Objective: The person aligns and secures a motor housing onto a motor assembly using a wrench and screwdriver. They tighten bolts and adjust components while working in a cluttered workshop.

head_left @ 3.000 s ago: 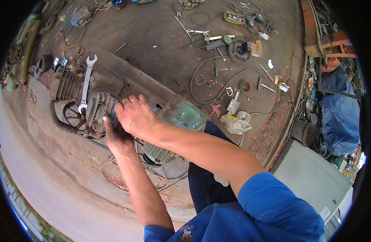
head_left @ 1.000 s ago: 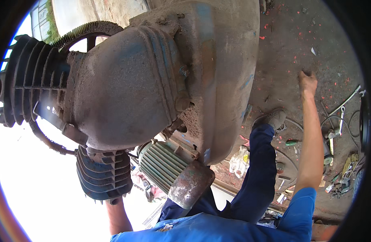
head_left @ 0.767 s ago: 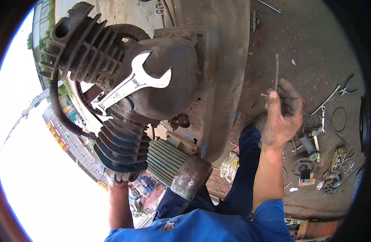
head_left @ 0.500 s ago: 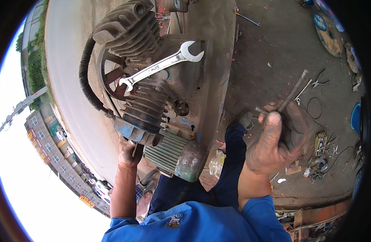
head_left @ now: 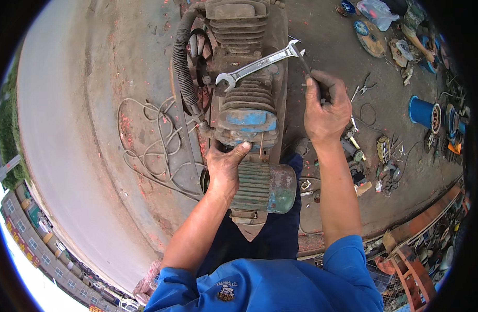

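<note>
A dirty, finned air compressor (head_left: pixel 246 99) stands in front of me, with blue paint on its near cylinder head (head_left: pixel 246 120). My left hand (head_left: pixel 223 169) is closed at the lower edge of this head, thumb against it; its other fingers are partly hidden. A thin rusty rod (head_left: pixel 261 144) sticks out beside the thumb. My right hand (head_left: pixel 327 106) is raised to the right of the machine, closed around a dark metal rod (head_left: pixel 302 61). The rod's tip overlaps the jaw of a silver open-end wrench (head_left: pixel 262 63) lying across the compressor; I cannot tell if they touch.
Below the head sits a green finned motor (head_left: pixel 257 187). A ribbed black hose (head_left: pixel 181 57) curves down the left side, with a loose cable (head_left: pixel 163 135) on the ground beyond. Pliers (head_left: pixel 367 84), a blue spool (head_left: pixel 425 113) and another person's arm (head_left: pixel 421 44) are at right.
My right hand has moved up and left with the rod, toward the wrench. My left hand now shows its thumb on the cylinder head. The whole view has shifted and turned.
</note>
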A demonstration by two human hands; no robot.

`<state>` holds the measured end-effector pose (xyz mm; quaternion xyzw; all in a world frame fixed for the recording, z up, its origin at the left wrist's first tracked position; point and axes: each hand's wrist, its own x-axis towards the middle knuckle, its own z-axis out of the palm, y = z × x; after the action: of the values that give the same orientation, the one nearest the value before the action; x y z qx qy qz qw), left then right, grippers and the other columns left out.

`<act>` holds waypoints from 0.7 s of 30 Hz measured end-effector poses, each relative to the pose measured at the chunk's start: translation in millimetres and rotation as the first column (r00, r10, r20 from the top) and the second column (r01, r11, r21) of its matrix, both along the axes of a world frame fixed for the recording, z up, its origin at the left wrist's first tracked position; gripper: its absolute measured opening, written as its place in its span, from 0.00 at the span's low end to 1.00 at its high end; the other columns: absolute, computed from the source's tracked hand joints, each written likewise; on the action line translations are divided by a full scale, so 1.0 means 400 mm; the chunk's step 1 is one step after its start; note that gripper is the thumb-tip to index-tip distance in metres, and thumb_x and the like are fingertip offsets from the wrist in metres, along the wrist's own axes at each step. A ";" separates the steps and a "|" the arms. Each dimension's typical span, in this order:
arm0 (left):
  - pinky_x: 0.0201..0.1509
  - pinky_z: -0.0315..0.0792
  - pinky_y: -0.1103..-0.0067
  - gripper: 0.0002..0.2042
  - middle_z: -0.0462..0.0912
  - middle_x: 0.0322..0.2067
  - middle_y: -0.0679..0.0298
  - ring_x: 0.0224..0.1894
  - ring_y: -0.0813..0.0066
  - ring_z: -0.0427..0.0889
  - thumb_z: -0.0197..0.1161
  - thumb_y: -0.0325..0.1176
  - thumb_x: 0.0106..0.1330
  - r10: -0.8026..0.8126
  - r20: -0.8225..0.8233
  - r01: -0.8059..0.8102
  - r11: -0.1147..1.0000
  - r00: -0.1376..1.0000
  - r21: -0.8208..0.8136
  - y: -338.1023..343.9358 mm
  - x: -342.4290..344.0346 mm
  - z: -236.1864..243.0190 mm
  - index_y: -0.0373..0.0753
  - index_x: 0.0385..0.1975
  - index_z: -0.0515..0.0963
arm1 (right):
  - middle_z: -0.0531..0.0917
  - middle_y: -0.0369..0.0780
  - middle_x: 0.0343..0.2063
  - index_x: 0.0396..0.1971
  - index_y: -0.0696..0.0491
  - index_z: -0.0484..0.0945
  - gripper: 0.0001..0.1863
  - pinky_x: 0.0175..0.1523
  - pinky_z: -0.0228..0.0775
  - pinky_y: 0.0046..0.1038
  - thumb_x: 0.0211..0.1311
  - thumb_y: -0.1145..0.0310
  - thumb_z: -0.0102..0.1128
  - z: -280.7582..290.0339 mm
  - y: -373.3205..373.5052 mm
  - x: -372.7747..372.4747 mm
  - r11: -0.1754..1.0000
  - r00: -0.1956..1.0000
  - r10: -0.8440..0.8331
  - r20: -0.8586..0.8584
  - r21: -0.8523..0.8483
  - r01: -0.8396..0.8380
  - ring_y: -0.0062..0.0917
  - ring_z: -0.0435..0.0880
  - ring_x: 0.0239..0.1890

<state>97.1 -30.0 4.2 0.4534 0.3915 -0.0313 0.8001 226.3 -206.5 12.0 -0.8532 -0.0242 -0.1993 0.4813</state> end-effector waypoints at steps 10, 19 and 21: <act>0.59 0.77 0.63 0.29 0.76 0.56 0.58 0.57 0.62 0.77 0.70 0.27 0.64 -0.201 -0.092 0.204 0.979 0.975 0.019 0.018 -0.009 0.021 0.38 0.64 0.66 | 0.87 0.40 0.34 0.46 0.63 0.81 0.14 0.44 0.77 0.22 0.63 0.72 0.67 0.153 0.097 -0.470 0.863 0.719 -0.165 -0.675 0.254 0.436 0.18 0.83 0.36; 0.40 0.84 0.62 0.28 0.81 0.39 0.50 0.37 0.53 0.85 0.70 0.47 0.66 -0.226 -0.402 0.191 0.974 0.887 -0.126 0.015 -0.038 0.025 0.30 0.54 0.70 | 0.87 0.43 0.32 0.36 0.59 0.83 0.06 0.44 0.75 0.26 0.59 0.76 0.66 0.050 0.193 -0.544 0.809 0.680 -0.204 -0.704 0.270 0.522 0.24 0.84 0.34; 0.44 0.83 0.59 0.28 0.81 0.40 0.50 0.39 0.52 0.85 0.68 0.47 0.67 -0.232 -0.337 0.182 0.968 0.912 -0.175 0.024 -0.034 0.012 0.28 0.54 0.69 | 0.88 0.45 0.31 0.35 0.59 0.83 0.06 0.43 0.75 0.28 0.57 0.76 0.65 0.042 0.192 -0.528 0.835 0.631 -0.173 -0.756 0.227 0.501 0.26 0.85 0.34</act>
<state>83.6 -20.5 8.9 0.4221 0.4759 -0.2248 0.7381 15.1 -129.8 28.7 -0.7274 0.3700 0.0552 0.5752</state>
